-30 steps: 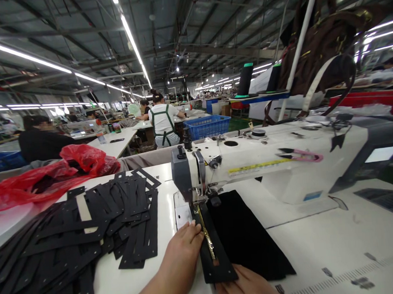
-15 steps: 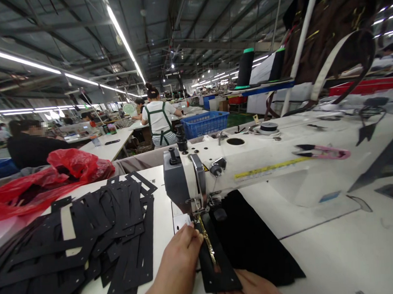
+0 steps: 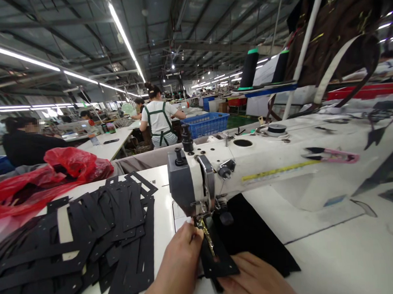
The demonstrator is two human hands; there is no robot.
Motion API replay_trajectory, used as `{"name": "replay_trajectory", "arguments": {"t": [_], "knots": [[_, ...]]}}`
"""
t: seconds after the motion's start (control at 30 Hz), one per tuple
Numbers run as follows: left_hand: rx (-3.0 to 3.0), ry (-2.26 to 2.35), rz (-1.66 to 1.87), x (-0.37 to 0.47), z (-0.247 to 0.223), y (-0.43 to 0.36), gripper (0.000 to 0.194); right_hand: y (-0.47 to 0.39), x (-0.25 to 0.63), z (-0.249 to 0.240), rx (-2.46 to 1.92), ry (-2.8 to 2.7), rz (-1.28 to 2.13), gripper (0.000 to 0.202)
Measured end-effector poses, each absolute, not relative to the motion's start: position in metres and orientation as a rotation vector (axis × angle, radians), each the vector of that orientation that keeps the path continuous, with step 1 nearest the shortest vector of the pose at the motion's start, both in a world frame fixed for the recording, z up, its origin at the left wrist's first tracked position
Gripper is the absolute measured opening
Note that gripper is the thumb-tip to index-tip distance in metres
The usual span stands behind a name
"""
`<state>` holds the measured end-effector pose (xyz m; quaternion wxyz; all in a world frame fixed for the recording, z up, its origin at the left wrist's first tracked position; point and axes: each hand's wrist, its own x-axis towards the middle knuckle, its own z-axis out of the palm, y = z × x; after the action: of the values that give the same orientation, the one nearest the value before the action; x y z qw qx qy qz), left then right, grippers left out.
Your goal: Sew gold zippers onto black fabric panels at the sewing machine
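Observation:
A black panel with a gold-toothed zipper (image 3: 208, 239) along its middle lies under the needle area of the white sewing machine (image 3: 198, 182). My left hand (image 3: 179, 256) is closed on the panel's left edge, fingertips pressed together just in front of the presser foot. At the near end, my right hand (image 3: 254, 276) grips the black panel (image 3: 220, 266), with its thumb hidden from view. Small holes show in that near end. A stack of black fabric (image 3: 255, 232) lies to the right, beneath the machine arm.
Many black cut-out frames (image 3: 129, 240) are heaped at the left, beside a red plastic bag (image 3: 74, 167). Pink-handled thread snips (image 3: 336, 154) and a yellow measuring tape (image 3: 278, 171) are on the machine arm. A blue crate (image 3: 208, 125) and a person (image 3: 158, 118) are beyond.
The zipper panel has moved further forward under the machine, so less of it shows. My right hand has moved forward with its near end. The left hand stays beside the presser foot.

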<state>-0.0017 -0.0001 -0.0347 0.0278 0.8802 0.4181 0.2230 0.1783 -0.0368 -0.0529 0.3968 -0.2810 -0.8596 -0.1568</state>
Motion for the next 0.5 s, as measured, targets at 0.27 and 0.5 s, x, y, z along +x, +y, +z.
{"name": "replay_trajectory", "arguments": {"t": [0.27, 0.5], "knots": [[2.828, 1.267, 0.771, 0.002, -0.035, -0.017, 0.038, 0.003, 0.185, -0.005, -0.942, -2.528, 0.191, 0.017], [2.706, 1.349, 0.875, 0.006, -0.037, -0.020, 0.027, 0.032, 0.181, -0.017, -1.022, -2.474, 0.290, 0.021]]}}
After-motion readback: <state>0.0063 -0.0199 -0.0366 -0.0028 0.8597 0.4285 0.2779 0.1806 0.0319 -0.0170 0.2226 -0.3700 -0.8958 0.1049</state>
